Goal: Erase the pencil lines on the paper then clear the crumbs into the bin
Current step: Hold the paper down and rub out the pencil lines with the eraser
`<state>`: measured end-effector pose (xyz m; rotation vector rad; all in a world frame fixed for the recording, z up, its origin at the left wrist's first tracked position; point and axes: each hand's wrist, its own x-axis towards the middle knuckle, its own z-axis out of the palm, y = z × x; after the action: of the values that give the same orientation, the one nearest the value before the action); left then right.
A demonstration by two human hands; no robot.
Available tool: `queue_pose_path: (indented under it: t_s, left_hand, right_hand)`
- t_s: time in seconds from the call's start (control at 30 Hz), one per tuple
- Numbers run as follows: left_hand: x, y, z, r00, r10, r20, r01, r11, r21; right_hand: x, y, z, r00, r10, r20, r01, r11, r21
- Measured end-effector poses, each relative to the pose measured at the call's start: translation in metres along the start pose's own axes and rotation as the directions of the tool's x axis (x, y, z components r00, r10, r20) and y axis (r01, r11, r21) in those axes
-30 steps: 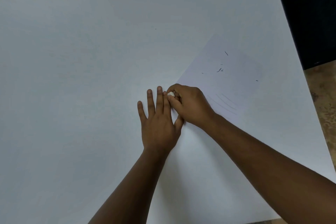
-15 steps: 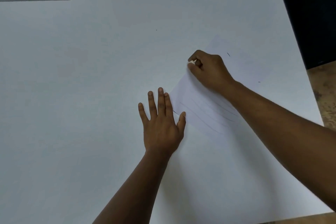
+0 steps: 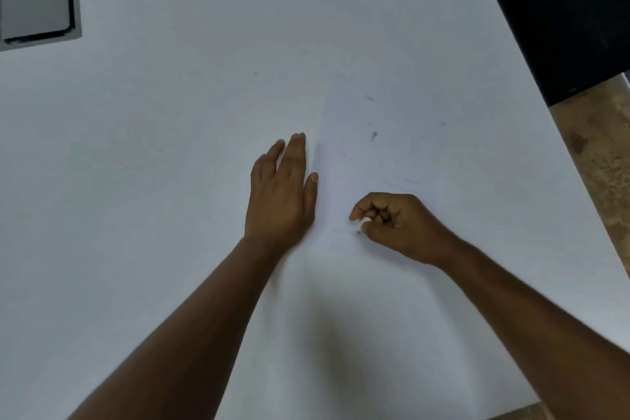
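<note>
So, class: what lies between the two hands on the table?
In the head view, only a bare strip of the paper separates the flat left hand from the right hand pinching the eraser.

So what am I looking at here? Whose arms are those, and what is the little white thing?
There is no machine here, just a person. The camera sits on their head and looks down, so you see their two arms reaching out over a big white table. A sheet of paper lies on it, very pale and hard to tell from the table. The left hand lies flat with straight fingers at the paper's edge. The right hand pinches the little white thing, an eraser, in a curled grip against the paper. The small dark specks look like eraser crumbs. No bin is in view.
</note>
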<state>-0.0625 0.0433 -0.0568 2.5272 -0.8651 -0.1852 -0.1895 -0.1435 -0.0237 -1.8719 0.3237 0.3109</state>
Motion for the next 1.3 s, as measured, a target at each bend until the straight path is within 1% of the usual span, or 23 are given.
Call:
queue_pose_path:
  t_s: [0.07,0.13,0.23,0.3,0.4,0.47,0.57,0.63,0.7,0.73,0.8,0.9,0.97,1.07,1.13,1.2,1.27,1.3]
  left_hand:
    - [0.003,-0.003,0.007,0.994,0.088,0.069,-0.095,0.99,0.106]
    - [0.003,-0.005,0.01,0.988,0.113,0.104,-0.129,0.977,0.171]
    - [0.003,-0.006,0.011,0.986,0.11,0.128,-0.139,0.96,0.242]
    - [0.003,-0.005,0.011,0.987,0.104,0.121,-0.131,0.96,0.247]
    - [0.004,-0.004,0.009,0.989,0.096,0.116,-0.121,0.965,0.231]
    - [0.004,-0.003,0.008,0.989,0.094,0.113,-0.117,0.968,0.222]
    - [0.005,-0.001,0.008,0.995,0.079,0.063,-0.089,0.981,0.173]
    - [0.011,0.008,0.01,1.0,0.018,-0.005,-0.017,0.992,0.128]
    - [0.021,0.024,0.014,0.993,-0.1,-0.063,0.106,0.99,0.088]
    - [0.026,0.032,0.017,0.984,-0.16,-0.08,0.166,0.983,0.081]
    - [0.028,0.045,0.025,0.967,-0.234,-0.099,0.244,0.964,0.106]
    - [0.026,0.049,0.037,0.958,-0.28,-0.06,0.286,0.94,0.183]
    - [0.027,0.048,0.039,0.955,-0.294,-0.04,0.296,0.932,0.208]
    - [0.027,0.048,0.04,0.959,-0.283,-0.03,0.282,0.933,0.224]
    - [0.026,0.045,0.04,0.956,-0.291,-0.028,0.289,0.928,0.233]
    - [0.022,0.041,0.037,0.958,-0.287,-0.03,0.285,0.927,0.244]
    - [0.021,0.038,0.034,0.96,-0.279,-0.023,0.276,0.929,0.248]
    - [0.024,0.045,0.039,0.957,-0.289,-0.012,0.283,0.926,0.251]
  right_hand:
    - [0.004,0.003,-0.02,0.994,0.01,0.106,-0.004,0.999,-0.053]
    - [0.012,0.004,-0.037,0.986,0.015,0.168,0.004,0.993,-0.116]
    - [0.022,0.003,-0.055,0.99,0.02,0.141,0.003,0.987,-0.159]
    - [0.025,0.001,-0.056,0.997,0.013,0.074,-0.001,0.987,-0.163]
    - [0.023,-0.001,-0.038,0.994,-0.036,-0.104,0.02,0.989,-0.149]
    - [0.02,-0.003,-0.021,0.976,-0.063,-0.206,0.027,0.985,-0.173]
    - [0.017,-0.003,-0.003,0.933,-0.049,-0.355,-0.016,0.984,-0.179]
    - [0.015,-0.004,0.003,0.912,-0.024,-0.41,-0.033,0.991,-0.131]
    - [0.013,-0.003,0.005,0.901,-0.012,-0.433,-0.037,0.994,-0.104]
    - [0.013,-0.003,0.007,0.897,-0.033,-0.441,-0.025,0.992,-0.125]
    - [0.013,-0.002,0.011,0.892,-0.107,-0.438,0.015,0.978,-0.209]
    - [0.019,0.003,0.016,0.885,-0.203,-0.42,0.041,0.931,-0.363]
    - [0.025,0.003,0.017,0.874,-0.241,-0.423,0.035,0.898,-0.439]
    - [0.032,0.0,0.017,0.88,-0.272,-0.39,0.034,0.854,-0.519]
    - [0.035,-0.001,0.016,0.88,-0.306,-0.363,0.062,0.831,-0.552]
    - [0.037,-0.004,0.018,0.879,-0.368,-0.304,0.108,0.774,-0.624]
    - [0.039,-0.01,0.019,0.866,-0.455,-0.208,0.178,0.669,-0.722]
    - [0.043,-0.001,0.006,0.865,-0.473,-0.168,0.203,0.636,-0.744]
